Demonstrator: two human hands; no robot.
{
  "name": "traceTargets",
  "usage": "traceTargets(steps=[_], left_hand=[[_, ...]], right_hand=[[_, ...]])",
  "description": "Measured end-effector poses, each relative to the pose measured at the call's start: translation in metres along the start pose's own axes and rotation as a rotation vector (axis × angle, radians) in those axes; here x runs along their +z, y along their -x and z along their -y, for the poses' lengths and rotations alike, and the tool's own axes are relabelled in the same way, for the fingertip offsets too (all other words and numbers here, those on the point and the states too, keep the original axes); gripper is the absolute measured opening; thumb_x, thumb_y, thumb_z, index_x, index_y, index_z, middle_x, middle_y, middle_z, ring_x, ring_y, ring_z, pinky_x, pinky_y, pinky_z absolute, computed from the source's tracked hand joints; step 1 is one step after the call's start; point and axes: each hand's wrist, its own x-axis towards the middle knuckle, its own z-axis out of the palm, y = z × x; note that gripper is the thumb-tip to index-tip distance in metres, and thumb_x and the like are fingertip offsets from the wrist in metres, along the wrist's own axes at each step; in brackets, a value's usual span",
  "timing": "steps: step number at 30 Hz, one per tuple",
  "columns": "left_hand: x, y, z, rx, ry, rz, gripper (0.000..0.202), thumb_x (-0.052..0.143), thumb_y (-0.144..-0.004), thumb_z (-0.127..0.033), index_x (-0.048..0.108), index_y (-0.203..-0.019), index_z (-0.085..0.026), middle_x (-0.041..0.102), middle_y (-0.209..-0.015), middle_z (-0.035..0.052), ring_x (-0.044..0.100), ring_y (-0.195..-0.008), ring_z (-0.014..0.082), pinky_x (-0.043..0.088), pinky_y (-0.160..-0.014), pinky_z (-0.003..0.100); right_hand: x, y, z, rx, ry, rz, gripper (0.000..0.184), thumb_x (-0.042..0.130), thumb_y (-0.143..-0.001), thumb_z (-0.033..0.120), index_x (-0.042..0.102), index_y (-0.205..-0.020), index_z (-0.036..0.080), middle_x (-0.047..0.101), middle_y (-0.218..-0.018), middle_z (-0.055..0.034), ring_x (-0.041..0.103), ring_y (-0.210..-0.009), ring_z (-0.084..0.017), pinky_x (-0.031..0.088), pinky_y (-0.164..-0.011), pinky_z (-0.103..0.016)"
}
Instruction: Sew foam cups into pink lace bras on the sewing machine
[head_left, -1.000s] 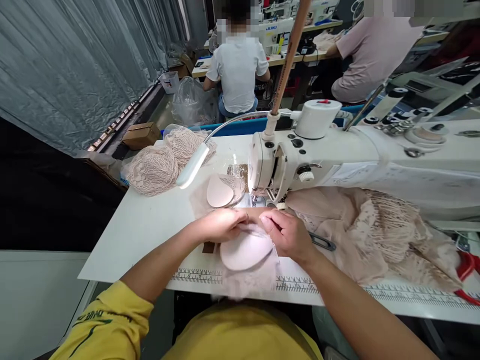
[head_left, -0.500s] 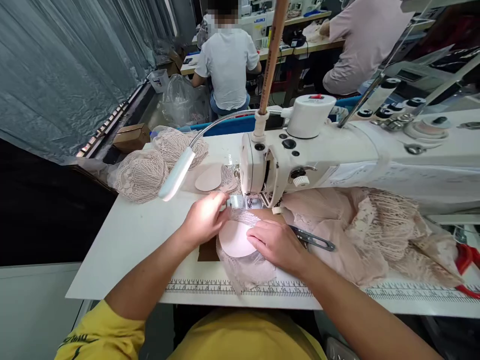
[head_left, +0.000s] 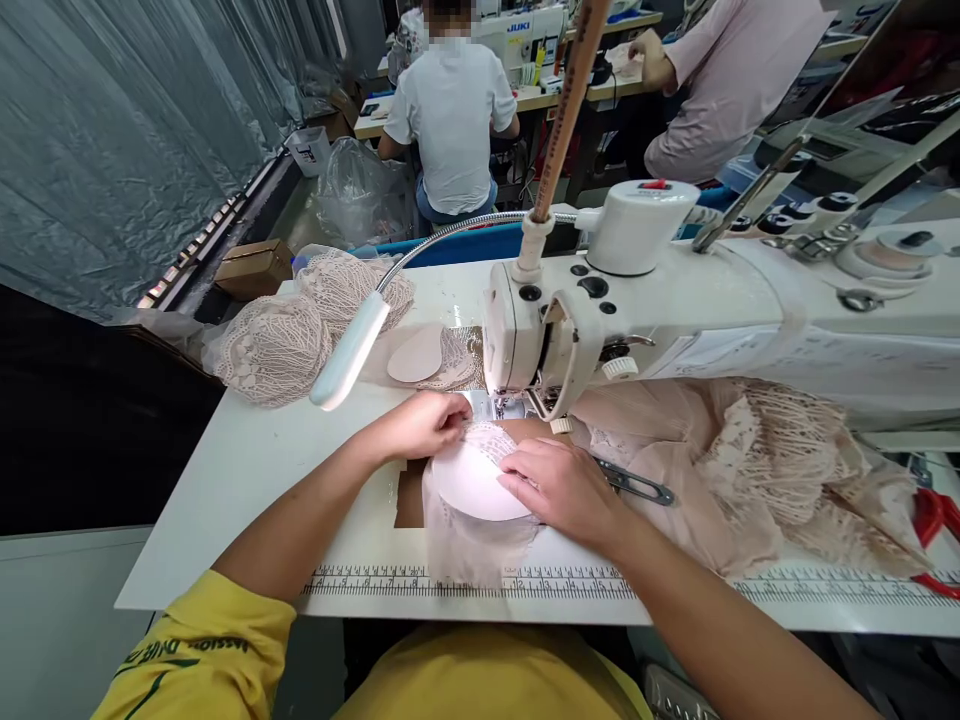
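A pale bra cup with lace along its top and sheer mesh hanging below lies just in front of the sewing machine. My left hand is closed, its fingers pinching the lace edge at the cup's upper left, close to the presser foot. From the right, my right hand grips the cup's right edge, fingertips and thumb on its surface. Thread snips lie just beyond that hand. Behind the left hand rests another lace-and-pad piece.
Bundled lace cups sit at the table's left. Beige lace fabric is heaped on the right, near red-handled scissors. A lamp arches over the table. A ruler strip runs along the front edge. Two people work beyond.
The cup has turned slightly, its mesh now hanging straighter toward the front edge. My left hand has curled its fingers in more at the lace. The view has shifted a little.
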Motion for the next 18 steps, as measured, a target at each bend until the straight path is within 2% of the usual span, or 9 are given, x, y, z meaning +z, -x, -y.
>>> traceTargets(steps=[2, 4, 7, 11, 14, 18], left_hand=[[0.0, -0.005, 0.0, -0.057, -0.076, -0.099, 0.015, 0.05, -0.08, -0.013, 0.061, -0.09, -0.015, 0.059, -0.07, 0.0002, 0.052, -0.061, 0.0139, 0.039, -0.056, 0.023], [0.002, -0.003, -0.006, -0.094, -0.201, -0.239, 0.013, 0.048, -0.083, -0.014, 0.061, -0.086, -0.015, 0.06, -0.074, 0.0029, 0.054, -0.064, 0.0156, 0.041, -0.058, 0.025], [0.014, 0.008, -0.023, 0.0, -0.346, -0.366, 0.017, 0.043, -0.089, -0.017, 0.061, -0.089, -0.014, 0.061, -0.083, 0.0068, 0.057, -0.074, 0.0185, 0.045, -0.064, 0.028], [0.041, 0.018, -0.034, 0.22, -0.46, -0.26, 0.023, 0.041, -0.093, -0.021, 0.062, -0.089, -0.013, 0.064, -0.091, 0.01, 0.059, -0.081, 0.0206, 0.05, -0.072, 0.033], [0.056, 0.016, -0.028, 0.278, -0.498, -0.292, 0.023, 0.043, -0.094, -0.023, 0.061, -0.102, -0.011, 0.062, -0.115, 0.0154, 0.057, -0.104, 0.0264, 0.05, -0.086, 0.041], [0.055, 0.013, -0.018, 0.292, -0.461, -0.266, 0.028, 0.044, -0.093, -0.023, 0.057, -0.115, -0.011, 0.058, -0.125, 0.016, 0.052, -0.118, 0.0281, 0.048, -0.095, 0.045]], right_hand=[[0.0, 0.0, 0.001, 0.002, 0.003, 0.009, 0.019, 0.054, -0.089, 0.023, 0.068, -0.077, 0.018, 0.063, -0.071, -0.0017, 0.055, -0.07, -0.014, 0.037, -0.065, -0.024], [0.001, 0.0, 0.003, 0.0, 0.003, 0.005, 0.021, 0.053, -0.09, 0.021, 0.068, -0.076, 0.018, 0.063, -0.069, -0.0011, 0.055, -0.068, -0.013, 0.036, -0.063, -0.024], [0.002, 0.001, 0.002, -0.008, 0.028, 0.005, 0.021, 0.054, -0.089, 0.022, 0.067, -0.073, 0.018, 0.063, -0.068, -0.0007, 0.055, -0.067, -0.013, 0.035, -0.062, -0.025], [0.006, 0.001, 0.0, 0.014, 0.097, 0.004, 0.02, 0.057, -0.086, 0.022, 0.064, -0.068, 0.018, 0.062, -0.067, -0.0002, 0.055, -0.066, -0.014, 0.036, -0.062, -0.026], [0.007, -0.001, -0.001, 0.076, 0.152, -0.048, 0.01, 0.059, -0.085, 0.023, 0.068, -0.086, 0.019, 0.067, -0.08, -0.0016, 0.059, -0.074, -0.016, 0.04, -0.068, -0.028], [0.006, -0.005, 0.001, 0.141, 0.26, -0.017, 0.03, 0.062, -0.083, 0.024, 0.064, -0.113, 0.019, 0.067, -0.097, -0.0049, 0.06, -0.082, -0.02, 0.042, -0.067, -0.03]])
